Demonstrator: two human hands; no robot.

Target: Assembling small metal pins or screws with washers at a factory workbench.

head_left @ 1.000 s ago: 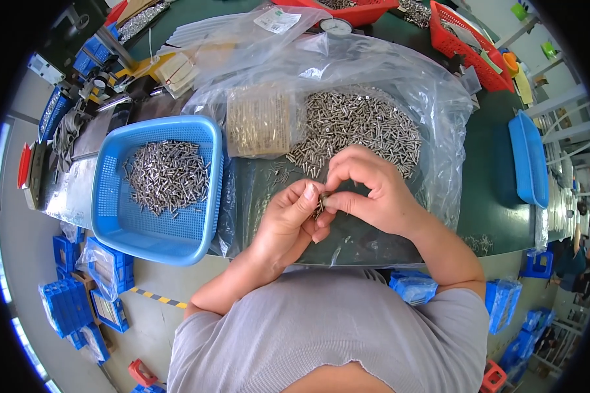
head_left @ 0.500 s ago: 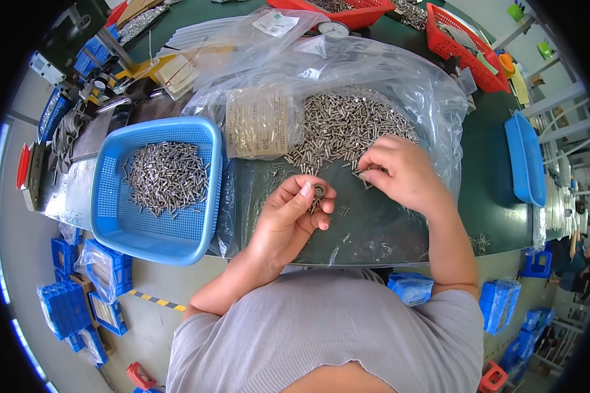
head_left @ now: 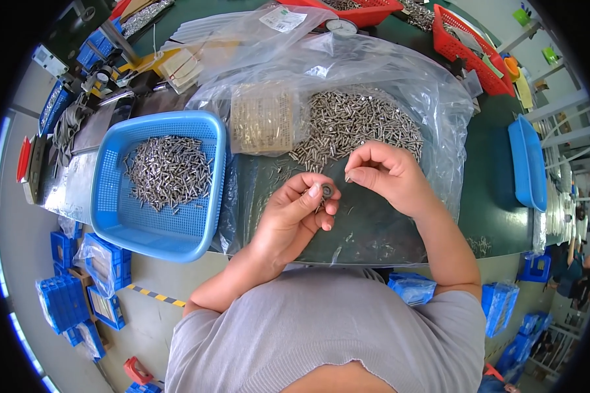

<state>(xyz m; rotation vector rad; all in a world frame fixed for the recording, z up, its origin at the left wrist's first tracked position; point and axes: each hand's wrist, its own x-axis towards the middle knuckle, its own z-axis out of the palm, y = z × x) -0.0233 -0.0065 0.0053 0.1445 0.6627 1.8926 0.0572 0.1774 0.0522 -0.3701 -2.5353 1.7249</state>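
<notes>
Hands pairing small hardware over bench, screws piled on plastic.
Blue basket [head_left: 157, 183] at 9 o'clock; left hand [head_left: 295, 219] pinches a washer [head_left: 326, 191], right hand [head_left: 387, 177] pinches a screw [head_left: 349, 177]; best to line the tip squarely with the hole.

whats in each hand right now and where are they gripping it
The left hand pinches a small dark ring-shaped part by its rim, thumb against forefinger. The right hand pinches a small screw at its fingertips.
</notes>
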